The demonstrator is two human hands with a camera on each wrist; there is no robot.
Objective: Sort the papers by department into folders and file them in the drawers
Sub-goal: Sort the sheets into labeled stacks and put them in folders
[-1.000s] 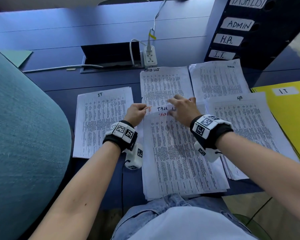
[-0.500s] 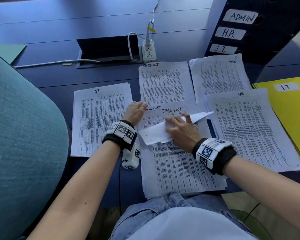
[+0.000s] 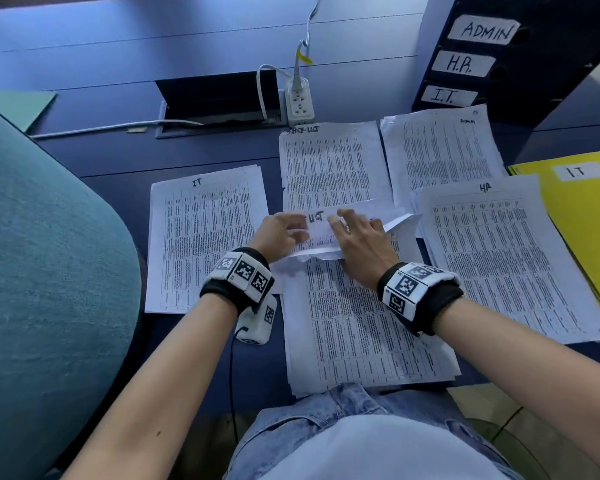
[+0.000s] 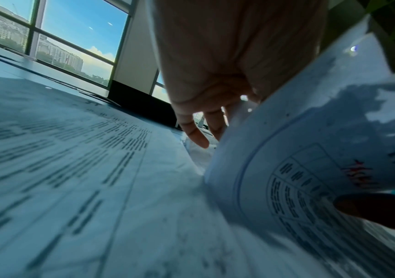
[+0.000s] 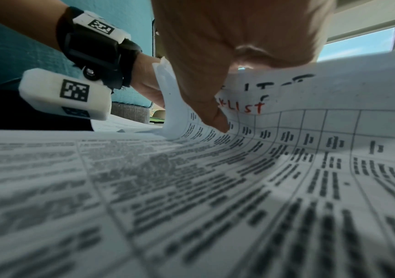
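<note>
An unsorted stack of printed sheets (image 3: 361, 323) lies at the desk's near edge. Its top sheet (image 3: 381, 216), hand-marked "TASK LIST", is curled up off the stack at its far end. My left hand (image 3: 284, 232) pinches that sheet's left edge, with fingers (image 4: 196, 131) behind the paper (image 4: 299, 141). My right hand (image 3: 354, 237) grips its middle. The thumb (image 5: 215, 116) presses on the printed face (image 5: 310, 131). Sorted piles lie around: IT (image 3: 205, 237), task list (image 3: 329, 168), admin (image 3: 440, 150) and HR (image 3: 506, 258).
A dark drawer unit (image 3: 534, 64) labelled ADMIN, H.R. and I.T. stands at the back right. A yellow folder (image 3: 586, 220) marked IT lies at the right edge. A power strip (image 3: 300, 102) and a cable box sit behind the piles. A teal chair back (image 3: 49, 271) fills the left.
A second ago the top sheet lay flat under both hands. My right hand folded its far edge toward me, then moved back away; the sheet now stands curled between both hands.
</note>
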